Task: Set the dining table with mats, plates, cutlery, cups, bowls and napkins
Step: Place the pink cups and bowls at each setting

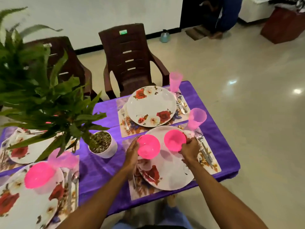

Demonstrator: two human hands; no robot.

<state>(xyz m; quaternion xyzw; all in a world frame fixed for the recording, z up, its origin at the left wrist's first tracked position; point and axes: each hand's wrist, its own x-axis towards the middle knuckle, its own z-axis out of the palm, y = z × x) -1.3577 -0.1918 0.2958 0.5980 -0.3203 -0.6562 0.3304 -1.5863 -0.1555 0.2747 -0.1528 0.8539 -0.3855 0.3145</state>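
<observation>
My left hand (132,152) grips a pink bowl (148,148) by its left rim, above the near floral plate (170,171). My right hand (189,150) grips a second pink bowl (175,140) by its right side, over the same plate's far part. That plate lies on a floral mat (209,164) with cutlery (203,148) on its right. Beyond it stands another floral plate (151,105) on its own mat, with cutlery either side. A pink cup (197,118) stands by the near plate, another pink cup (175,80) by the far one.
A potted plant (103,144) stands mid-table on the purple cloth (99,171). On the left are two more plates, one bearing a pink bowl (39,175), and a blurred pink cup (64,158). Two brown chairs (130,60) stand beyond the table. A person crouches at the far right.
</observation>
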